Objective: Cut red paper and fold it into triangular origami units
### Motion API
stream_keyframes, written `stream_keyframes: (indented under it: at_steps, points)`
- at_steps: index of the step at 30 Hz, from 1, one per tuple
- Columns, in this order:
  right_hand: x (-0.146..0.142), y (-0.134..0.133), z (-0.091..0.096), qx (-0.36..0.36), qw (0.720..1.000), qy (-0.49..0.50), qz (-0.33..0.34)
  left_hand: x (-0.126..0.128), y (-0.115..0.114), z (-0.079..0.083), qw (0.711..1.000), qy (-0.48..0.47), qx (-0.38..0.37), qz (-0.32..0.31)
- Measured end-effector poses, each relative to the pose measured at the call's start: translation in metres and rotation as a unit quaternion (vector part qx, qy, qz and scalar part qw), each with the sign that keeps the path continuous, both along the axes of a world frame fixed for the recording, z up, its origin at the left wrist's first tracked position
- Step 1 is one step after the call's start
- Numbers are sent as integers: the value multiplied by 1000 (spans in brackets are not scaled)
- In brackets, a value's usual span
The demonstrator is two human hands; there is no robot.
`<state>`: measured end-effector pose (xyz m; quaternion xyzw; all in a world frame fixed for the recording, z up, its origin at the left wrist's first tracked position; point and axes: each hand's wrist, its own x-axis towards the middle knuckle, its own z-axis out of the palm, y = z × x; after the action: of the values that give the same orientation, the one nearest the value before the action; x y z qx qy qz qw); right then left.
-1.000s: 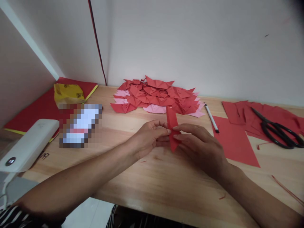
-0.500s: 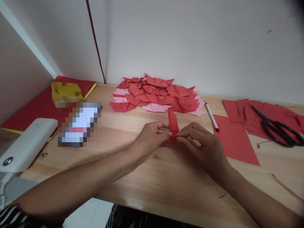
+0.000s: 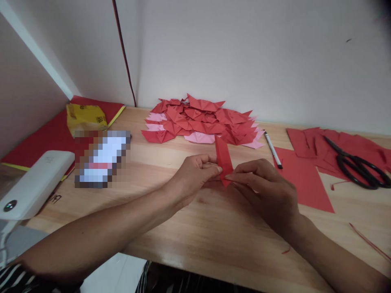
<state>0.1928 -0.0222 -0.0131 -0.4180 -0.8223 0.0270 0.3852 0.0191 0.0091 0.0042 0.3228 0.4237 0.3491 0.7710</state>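
Note:
A folded strip of red paper (image 3: 224, 158) is held a little above the wooden table, its long end pointing away from me. My left hand (image 3: 200, 173) pinches its left edge between thumb and fingers. At its lower right edge, my right hand (image 3: 264, 185) grips it with the thumb and fingertips. Both hands are closed on the paper, and part of its lower end is hidden by the fingers. Beyond the hands lies a heap of folded red and pink paper pieces (image 3: 195, 122) with pointed ends, against the wall.
To the right are a marker (image 3: 273, 149), a red paper sheet (image 3: 308, 183), more red paper (image 3: 360, 144) and black-handled scissors (image 3: 351, 167). On the left are a blurred phone (image 3: 105, 158), a white power bank (image 3: 36, 183) and a yellow packet (image 3: 87, 118) on red sheets.
The right hand's fingers have shifted on the lower end of the paper, and more of the strip's face now shows. The left hand stays nearly in place.

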Motion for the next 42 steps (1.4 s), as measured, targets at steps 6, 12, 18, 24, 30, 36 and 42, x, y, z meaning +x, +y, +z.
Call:
stream_keyframes:
  at_steps: [6, 12, 18, 24, 30, 36, 42]
  points:
    - [3, -1, -2, -25, 1000, 14, -5, 0, -1, -5, 1000, 0, 13, 0]
    - [1, 3, 0, -140, 988, 32, -51, 3, -3, -11, 1000, 2, 16, 1]
    - [-4, 5, 3, -272, 955, 65, -99, 6, -5, -14, 999, 14, 36, -16]
    - [-7, 6, 7, -313, 941, 88, -93, 5, -5, -19, 998, 26, 59, -27]
    - [-6, 8, 7, -324, 937, 92, -89, 5, -5, -15, 995, 48, 77, -40]
    - [-6, 9, 9, -335, 933, 89, -95, 4, -6, -14, 986, 111, 114, -43]
    - [-6, 8, 8, -321, 939, 89, -84, 5, -6, -14, 992, 76, 93, -36]
